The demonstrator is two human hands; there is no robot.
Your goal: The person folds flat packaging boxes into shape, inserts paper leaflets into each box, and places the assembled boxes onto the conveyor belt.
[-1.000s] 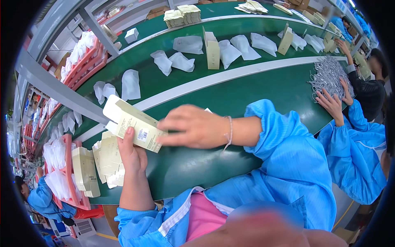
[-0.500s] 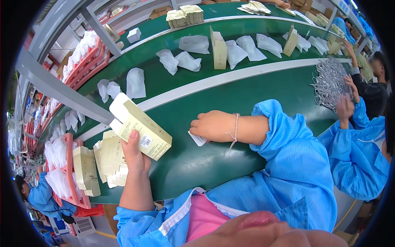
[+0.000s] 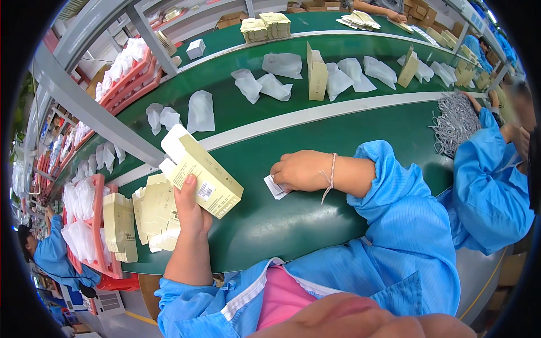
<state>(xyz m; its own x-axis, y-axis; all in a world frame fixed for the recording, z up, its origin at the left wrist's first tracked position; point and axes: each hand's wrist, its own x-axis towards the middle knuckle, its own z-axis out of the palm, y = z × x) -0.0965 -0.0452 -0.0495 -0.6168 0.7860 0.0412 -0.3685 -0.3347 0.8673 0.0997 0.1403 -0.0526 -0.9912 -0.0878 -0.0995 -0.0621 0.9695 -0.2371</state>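
Clearly, the left hand [image 3: 193, 209] was closed round a pale yellow box [image 3: 211, 177], thumb pressed on the labelled face, fingers behind. Box tilted above the green table [image 3: 253, 248], its white-lined flap open at the upper left end; printed side toward the wearer.

Right hand [image 3: 300, 171] palm down, fingers curled over a small stack of white slips [image 3: 275, 187] on the table, right of the box and well apart from it. Could not tell whether the fingers had pinched a slip or only rested there. Braided cord bracelet [image 3: 331, 176] at that wrist.

Left of the left hand: a loose heap of yellow cartons [image 3: 160, 207], then a neater stack of cartons [image 3: 119, 225] just beside a pink crate [image 3: 100, 242] of white bags.

Beyond a pale rail [image 3: 270, 127], white pouches [image 3: 201, 112] lay along a green belt [image 3: 349, 48], with a yellow box [image 3: 317, 80] upright among them. To the right, a heap of grey cords [image 3: 453, 127] near a co-worker's blue sleeve [image 3: 487, 169].
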